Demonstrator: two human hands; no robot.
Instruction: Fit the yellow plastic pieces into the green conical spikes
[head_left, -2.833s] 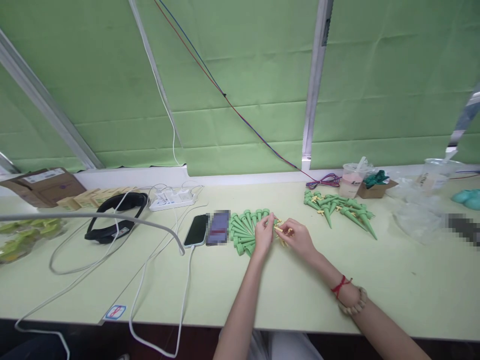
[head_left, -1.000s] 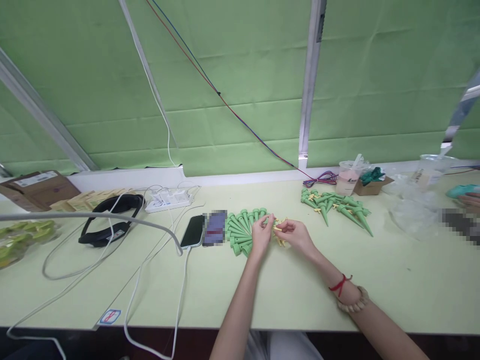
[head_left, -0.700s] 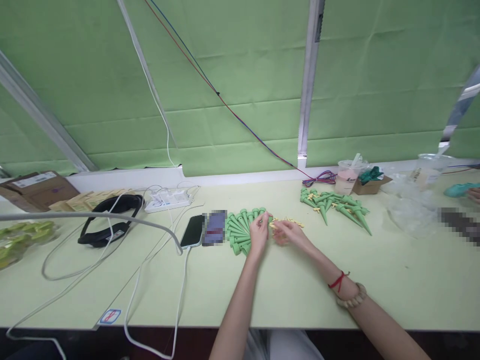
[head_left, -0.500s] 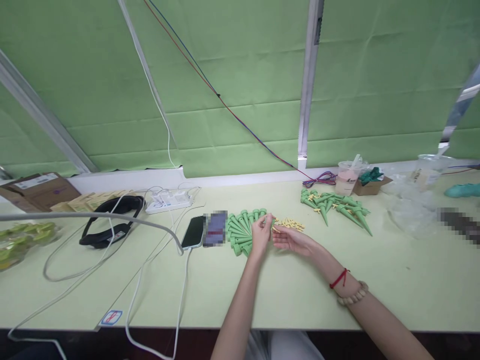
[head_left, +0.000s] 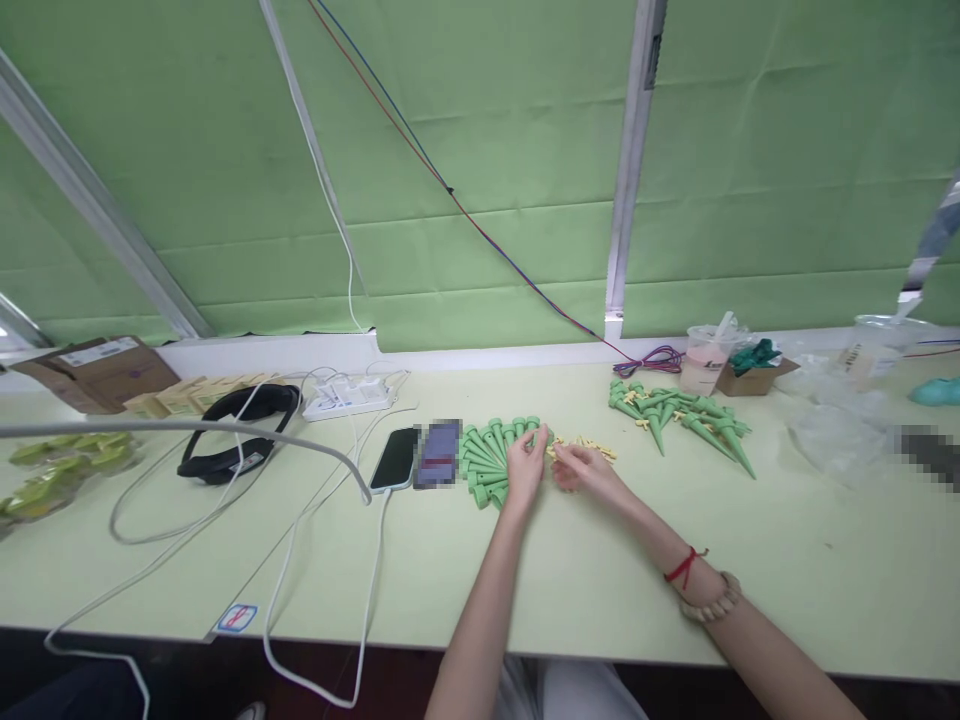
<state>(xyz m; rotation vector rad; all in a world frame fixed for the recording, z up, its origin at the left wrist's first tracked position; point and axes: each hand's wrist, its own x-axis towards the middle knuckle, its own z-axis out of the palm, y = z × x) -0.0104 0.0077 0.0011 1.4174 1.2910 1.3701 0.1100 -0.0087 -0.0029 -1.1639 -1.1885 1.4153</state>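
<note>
Two-handed fitting work, by the look of it, at the middle of the pale green table [head_left: 600,600]. Left hand [head_left: 525,466] at the right edge of a fan of green cones [head_left: 486,458], fingertips drawn together in a pinch on one cone [head_left: 541,437] at the fan's upper corner. Right hand [head_left: 589,470] just beside it, nearly touching, fingers curled inward over the near end of a small scatter of yellow pieces [head_left: 596,450]; cannot tell whether one is pinched, too small and half hidden.

Judged as the mating step: bringing a yellow piece to a cone. Calls next for a fine fingertip grip and careful lining-up, given how small the yellow bits are against the cone's open end.

Cones: hard moulded plastic, smooth and matte, tapering from a ribbed round collar to a sharp point, laid side by side with collars outward. Yellow pieces: also plastic, short, stubby, cross-shaped as far as can be made out. Further right, well apart, a loose heap of more cones [head_left: 679,415] with yellow parts among them, lying every which way.

Left of the fan, a glossy dark phone [head_left: 395,460] on a white cable. On the right wrist, a red string [head_left: 684,567] and a beaded bracelet [head_left: 712,600].
</note>
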